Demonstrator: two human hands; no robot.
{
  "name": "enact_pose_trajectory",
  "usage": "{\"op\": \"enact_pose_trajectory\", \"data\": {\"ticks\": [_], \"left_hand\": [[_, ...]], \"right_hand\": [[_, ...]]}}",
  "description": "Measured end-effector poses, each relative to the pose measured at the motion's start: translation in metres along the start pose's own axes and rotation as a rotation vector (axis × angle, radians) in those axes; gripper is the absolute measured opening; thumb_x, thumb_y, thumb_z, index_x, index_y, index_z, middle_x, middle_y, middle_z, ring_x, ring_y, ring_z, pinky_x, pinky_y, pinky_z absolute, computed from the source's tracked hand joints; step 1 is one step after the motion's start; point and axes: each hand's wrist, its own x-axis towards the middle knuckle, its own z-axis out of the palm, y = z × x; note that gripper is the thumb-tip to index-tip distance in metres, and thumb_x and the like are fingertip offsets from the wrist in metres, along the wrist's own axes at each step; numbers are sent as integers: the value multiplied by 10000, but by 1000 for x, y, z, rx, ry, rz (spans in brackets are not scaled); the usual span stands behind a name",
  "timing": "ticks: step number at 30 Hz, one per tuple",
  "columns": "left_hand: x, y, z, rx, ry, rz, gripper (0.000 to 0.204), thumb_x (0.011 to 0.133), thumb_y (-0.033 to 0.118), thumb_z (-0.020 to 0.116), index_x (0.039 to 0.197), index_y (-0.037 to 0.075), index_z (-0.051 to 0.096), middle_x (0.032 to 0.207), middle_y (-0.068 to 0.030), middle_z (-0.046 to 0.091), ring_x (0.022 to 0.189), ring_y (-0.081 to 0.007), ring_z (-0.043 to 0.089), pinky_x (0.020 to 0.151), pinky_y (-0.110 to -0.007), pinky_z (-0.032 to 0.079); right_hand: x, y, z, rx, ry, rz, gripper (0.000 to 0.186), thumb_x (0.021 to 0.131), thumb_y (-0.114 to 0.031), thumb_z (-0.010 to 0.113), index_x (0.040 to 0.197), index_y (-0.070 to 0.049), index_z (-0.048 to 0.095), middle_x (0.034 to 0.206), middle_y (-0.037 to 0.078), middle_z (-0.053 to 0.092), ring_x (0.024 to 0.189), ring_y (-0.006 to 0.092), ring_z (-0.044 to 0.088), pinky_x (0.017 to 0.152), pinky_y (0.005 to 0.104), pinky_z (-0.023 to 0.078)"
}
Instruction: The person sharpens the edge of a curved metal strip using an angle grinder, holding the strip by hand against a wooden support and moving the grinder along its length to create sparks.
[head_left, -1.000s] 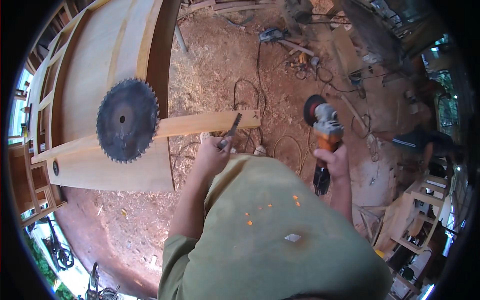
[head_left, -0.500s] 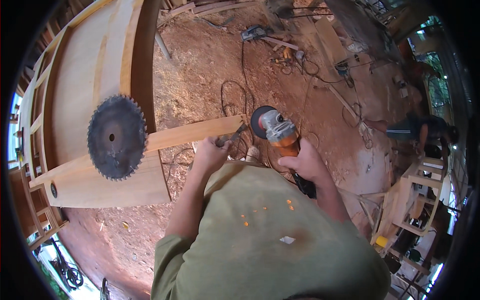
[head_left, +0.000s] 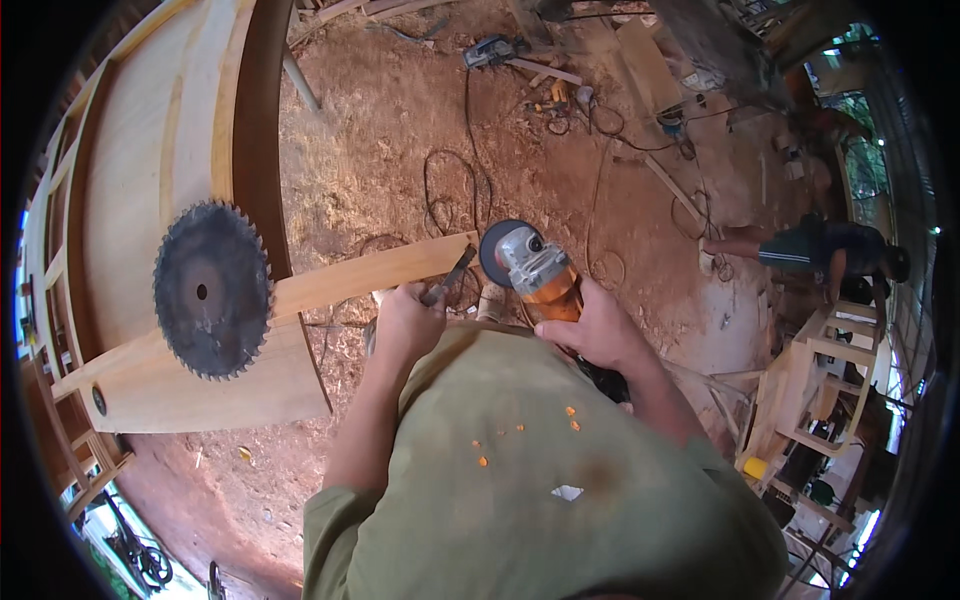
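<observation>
My right hand is wrapped around an orange and silver angle grinder, its dark round disc toward the left. My left hand is closed on a narrow, flat metal blade, whose far end points up beside the disc. Only a small gap seems to lie between blade and disc; contact cannot be made out. Beneath the blade's tip is the end of a long wooden board, which runs left. A large toothed circular saw blade sits upright by the board's left part.
A big wooden panel frame fills the upper left. Cables curl over the dusty floor, with another power tool farther off. At the right, a person bends near a wooden frame.
The whole view has shifted slightly left. The grinder's disc is a little closer to the metal blade and looks greyer than before, when it looked reddish. Both hands keep their grip.
</observation>
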Motion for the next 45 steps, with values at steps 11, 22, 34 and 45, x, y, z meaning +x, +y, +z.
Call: {"op": "enact_pose_trajectory", "data": {"ticks": [11, 22, 34, 45], "left_hand": [[7, 7, -7, 42, -140, -60, 211, 815, 188, 668, 719, 0, 678, 768, -268, 672, 782, -439, 671, 753, -513, 536], [6, 12, -13, 65, -170, -56, 164, 785, 156, 656, 760, 2, 706, 775, -271, 676, 798, -440, 675, 775, -517, 543], [5, 8, -14, 30, -151, -1, 345, 889, 280, 686, 721, -21, 674, 696, -272, 629, 737, -444, 647, 707, -515, 508], [8, 9, -16, 52, -170, -11, 339, 891, 277, 675, 737, -25, 670, 704, -277, 630, 738, -444, 649, 694, -510, 509]], "right_hand": [[4, -23, -7, -72, -66, 28, 668, 752, -256, 797, 1297, 30, 537, 1190, 200, 669, 1132, 299, 657, 979, 391, 493], [4, -29, -8, -96, -84, 80, 631, 753, -226, 783, 1278, 30, 543, 1178, 198, 672, 1123, 291, 657, 975, 391, 493], [9, -30, -3, -202, -59, 135, 689, 745, -270, 793, 1313, 26, 540, 1188, 189, 676, 1112, 298, 661, 964, 398, 493], [5, -28, -1, -205, -47, 95, 673, 755, -267, 793, 1309, 20, 543, 1162, 192, 682, 1104, 292, 666, 966, 393, 495]]}}
